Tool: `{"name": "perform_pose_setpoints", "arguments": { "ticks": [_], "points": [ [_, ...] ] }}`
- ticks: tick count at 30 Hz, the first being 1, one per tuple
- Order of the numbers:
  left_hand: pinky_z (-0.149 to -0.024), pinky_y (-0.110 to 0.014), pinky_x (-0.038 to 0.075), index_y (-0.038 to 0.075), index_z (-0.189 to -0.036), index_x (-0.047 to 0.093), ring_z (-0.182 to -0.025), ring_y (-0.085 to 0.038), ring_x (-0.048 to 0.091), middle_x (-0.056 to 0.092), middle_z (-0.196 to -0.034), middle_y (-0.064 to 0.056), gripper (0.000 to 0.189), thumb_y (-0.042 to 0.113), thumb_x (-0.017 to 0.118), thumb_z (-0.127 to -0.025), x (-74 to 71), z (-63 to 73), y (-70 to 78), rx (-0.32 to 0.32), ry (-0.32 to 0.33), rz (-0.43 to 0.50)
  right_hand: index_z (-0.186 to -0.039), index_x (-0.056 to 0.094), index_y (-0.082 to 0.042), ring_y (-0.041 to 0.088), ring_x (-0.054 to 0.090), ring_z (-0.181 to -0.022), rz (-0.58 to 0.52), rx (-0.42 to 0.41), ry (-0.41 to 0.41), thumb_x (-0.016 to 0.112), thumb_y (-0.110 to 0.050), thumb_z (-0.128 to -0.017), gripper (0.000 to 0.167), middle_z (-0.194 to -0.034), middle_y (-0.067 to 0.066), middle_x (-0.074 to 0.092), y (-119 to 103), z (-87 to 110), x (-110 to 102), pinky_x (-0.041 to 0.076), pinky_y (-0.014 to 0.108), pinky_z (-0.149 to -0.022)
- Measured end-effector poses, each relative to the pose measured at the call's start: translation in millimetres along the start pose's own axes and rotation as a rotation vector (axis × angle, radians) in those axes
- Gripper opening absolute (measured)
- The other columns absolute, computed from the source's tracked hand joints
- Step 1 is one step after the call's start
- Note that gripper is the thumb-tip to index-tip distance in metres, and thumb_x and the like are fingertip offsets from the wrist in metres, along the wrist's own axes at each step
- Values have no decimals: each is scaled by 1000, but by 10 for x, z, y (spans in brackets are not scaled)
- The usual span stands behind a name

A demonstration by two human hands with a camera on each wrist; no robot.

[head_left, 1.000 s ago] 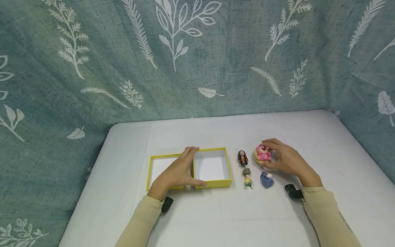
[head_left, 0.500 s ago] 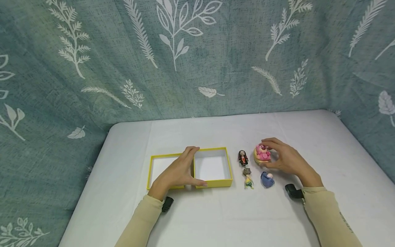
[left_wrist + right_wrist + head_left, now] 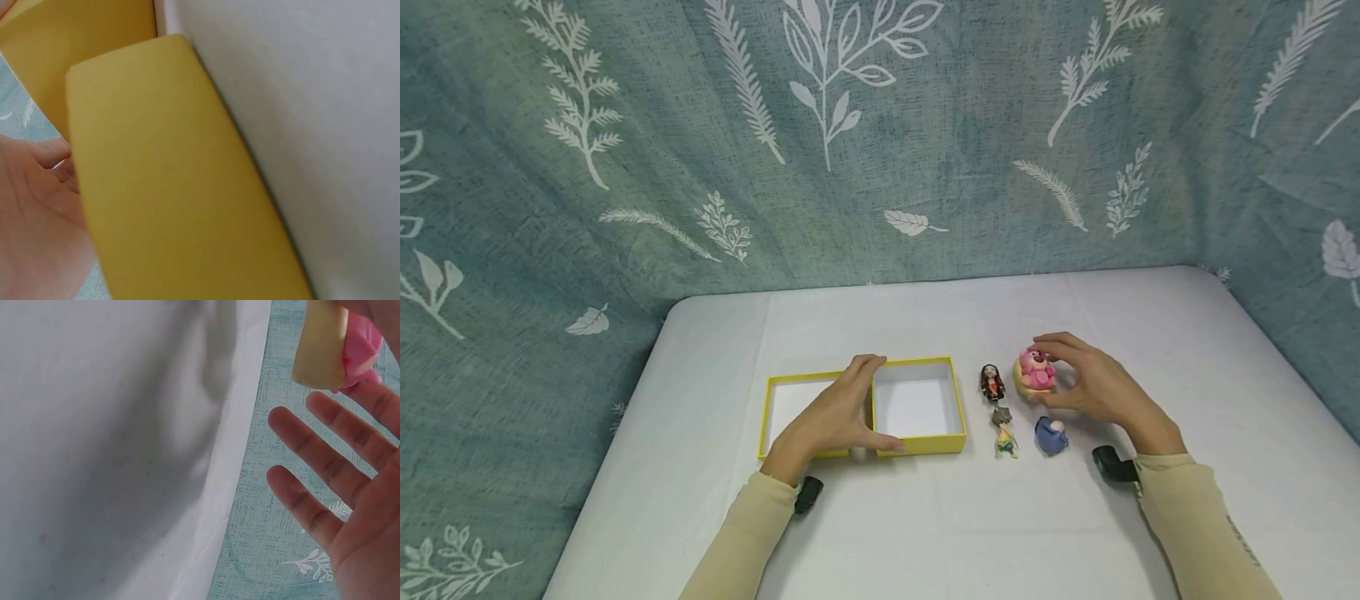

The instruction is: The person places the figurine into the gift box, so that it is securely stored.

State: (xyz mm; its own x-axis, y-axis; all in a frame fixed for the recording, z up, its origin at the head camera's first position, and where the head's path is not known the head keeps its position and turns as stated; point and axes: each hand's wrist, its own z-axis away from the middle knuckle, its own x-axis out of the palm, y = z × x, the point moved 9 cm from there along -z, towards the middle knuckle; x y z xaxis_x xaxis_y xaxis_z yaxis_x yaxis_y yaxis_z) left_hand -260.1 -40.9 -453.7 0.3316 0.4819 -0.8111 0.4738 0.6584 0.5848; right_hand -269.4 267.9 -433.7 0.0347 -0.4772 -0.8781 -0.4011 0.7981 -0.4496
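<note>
My left hand (image 3: pixel 831 414) spans the left end of a yellow open box (image 3: pixel 957 408) with a white inside, thumb at its front wall and fingers at its back. The box's yellow side also fills much of the left wrist view. My right hand (image 3: pixel 1105 385) pinches a pink bear figurine (image 3: pixel 1039 375) on a round pale-yellow base (image 3: pixel 322 347) between thumb and index finger. Its other fingers are spread straight. In the right wrist view a gap shows between the base and the white tabletop.
A second shallow yellow-rimmed tray (image 3: pixel 786 410) lies left of the box, partly behind my left hand. Right of the box are a dark-haired figurine (image 3: pixel 992 383), a yellow-and-green figurine (image 3: pixel 1004 435) and a blue figurine (image 3: pixel 1051 436). A leaf-patterned curtain (image 3: pixel 865 192) hangs behind the white table (image 3: pixel 925 533).
The pink bear figurine and my right hand have shifted very slightly left and away from me. My left hand stays on the box.
</note>
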Motion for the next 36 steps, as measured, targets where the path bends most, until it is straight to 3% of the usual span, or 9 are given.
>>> {"name": "perform_pose_setpoints", "arguments": {
  "ticks": [14, 18, 24, 30, 36],
  "points": [
    [-101, -39, 47, 13, -155, 21, -130, -23, 48, 27, -153, -1, 126, 70, 81, -59, 4, 6, -31, -15, -11, 15, -132, 58, -8, 30, 63, -106, 10, -60, 30, 90, -22, -68, 73, -133, 8, 55, -133, -34, 5, 52, 56, -83],
    [-101, -39, 47, 14, -155, 20, -130, -24, 48, 27, -153, -1, 126, 70, 81, -60, 10, 0, -30, -12, -15, 16, -131, 59, -9, 34, 61, -111, 9, -98, 46, 90, -23, -68, 72, -134, 9, 55, -227, -37, -22, 51, 58, -85],
    [-103, -40, 47, 14, -155, 18, -132, -26, 46, 26, -154, -2, 125, 68, 81, -61, 16, -17, -13, -6, -25, 3, -130, 61, -11, 32, 62, -111, -10, -162, 63, 89, -20, -69, 68, -136, 9, 55, -467, -44, -77, 50, 56, -87],
    [-103, -40, 47, 12, -155, 19, -133, -27, 46, 26, -154, -4, 125, 68, 82, -62, 11, -15, -2, -2, -26, -5, -127, 64, -15, 25, 60, -113, 15, -258, 109, 89, -28, -69, 65, -133, 5, 58, -824, -119, -105, 43, 47, -87],
    [-102, -39, 47, 16, -155, 19, -130, -25, 48, 28, -153, -3, 124, 69, 81, -61, -3, -10, -2, -8, -19, -5, -128, 62, -17, 23, 56, -120, -12, -293, 60, 87, -30, -71, 64, -135, 4, 56, -1060, -239, -29, 42, 46, -90]
  ]
}}
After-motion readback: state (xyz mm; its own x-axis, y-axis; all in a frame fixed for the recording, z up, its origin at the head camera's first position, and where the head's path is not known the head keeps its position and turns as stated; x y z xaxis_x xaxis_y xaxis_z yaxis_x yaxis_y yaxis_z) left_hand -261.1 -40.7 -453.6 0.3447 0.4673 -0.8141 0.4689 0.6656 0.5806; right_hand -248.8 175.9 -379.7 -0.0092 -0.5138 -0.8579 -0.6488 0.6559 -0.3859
